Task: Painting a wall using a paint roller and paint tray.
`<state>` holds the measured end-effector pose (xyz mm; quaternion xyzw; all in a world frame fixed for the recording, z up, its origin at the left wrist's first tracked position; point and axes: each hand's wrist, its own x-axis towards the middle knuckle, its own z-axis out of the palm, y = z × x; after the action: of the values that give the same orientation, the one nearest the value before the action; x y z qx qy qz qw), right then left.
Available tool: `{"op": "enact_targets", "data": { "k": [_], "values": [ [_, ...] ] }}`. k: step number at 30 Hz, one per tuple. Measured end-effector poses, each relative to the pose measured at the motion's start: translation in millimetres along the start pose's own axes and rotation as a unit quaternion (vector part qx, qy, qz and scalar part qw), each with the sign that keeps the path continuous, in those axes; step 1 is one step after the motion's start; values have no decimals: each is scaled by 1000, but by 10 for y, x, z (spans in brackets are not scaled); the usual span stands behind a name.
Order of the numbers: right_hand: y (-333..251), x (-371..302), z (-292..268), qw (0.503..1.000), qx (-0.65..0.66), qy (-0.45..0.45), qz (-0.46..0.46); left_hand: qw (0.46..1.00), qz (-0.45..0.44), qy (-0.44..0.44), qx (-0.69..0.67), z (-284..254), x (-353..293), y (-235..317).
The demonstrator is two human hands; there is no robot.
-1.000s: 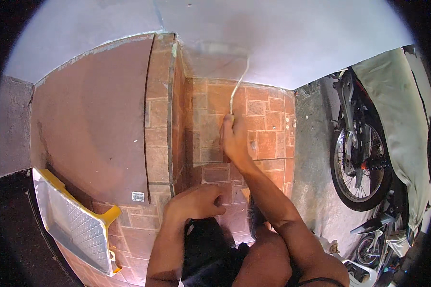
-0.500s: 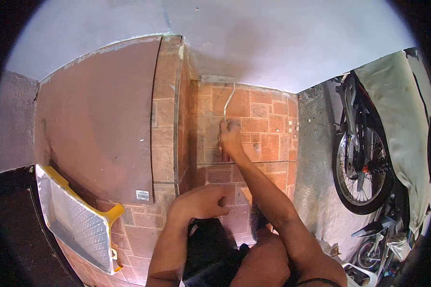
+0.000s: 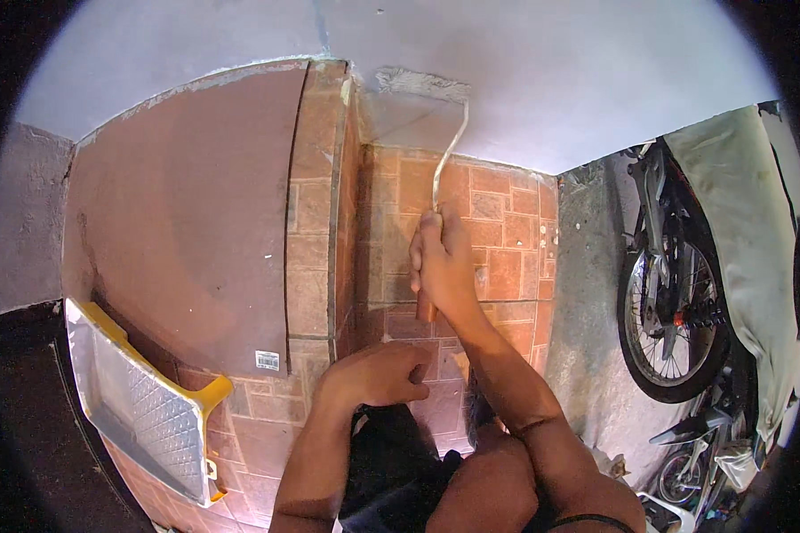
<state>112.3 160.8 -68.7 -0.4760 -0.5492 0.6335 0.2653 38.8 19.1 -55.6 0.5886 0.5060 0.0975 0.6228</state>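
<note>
My right hand (image 3: pixel 446 258) is wrapped round the reddish-brown handle of a paint roller (image 3: pixel 452 147). The roller's bent metal frame reaches up from my fist. Its fuzzy, greyish sleeve lies against the low part of the pale wall (image 3: pixel 542 80), just above the tiled floor. My left hand (image 3: pixel 378 375) hovers near my knees, holding nothing visible. Its fingers are loosely curled, with a gap between them and the thumb.
A brown board (image 3: pixel 187 213) lies at left on the tiled step (image 3: pixel 311 213). Near its lower corner stands a grey paint tray (image 3: pixel 147 417) with yellow edges. At right are a motorcycle wheel (image 3: pixel 671 311) and a pale cover (image 3: pixel 729 231).
My right hand has pushed the paint roller up the wall and slightly right, so its sleeve now sits higher. The left hand has barely moved.
</note>
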Motion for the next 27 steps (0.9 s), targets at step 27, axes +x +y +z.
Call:
{"op": "enact_targets", "data": {
  "k": [27],
  "values": [
    [-250, -100, 203, 997, 72, -21, -5, 1000, -12, 0, -8, -8, 10, 16]
  ]
}}
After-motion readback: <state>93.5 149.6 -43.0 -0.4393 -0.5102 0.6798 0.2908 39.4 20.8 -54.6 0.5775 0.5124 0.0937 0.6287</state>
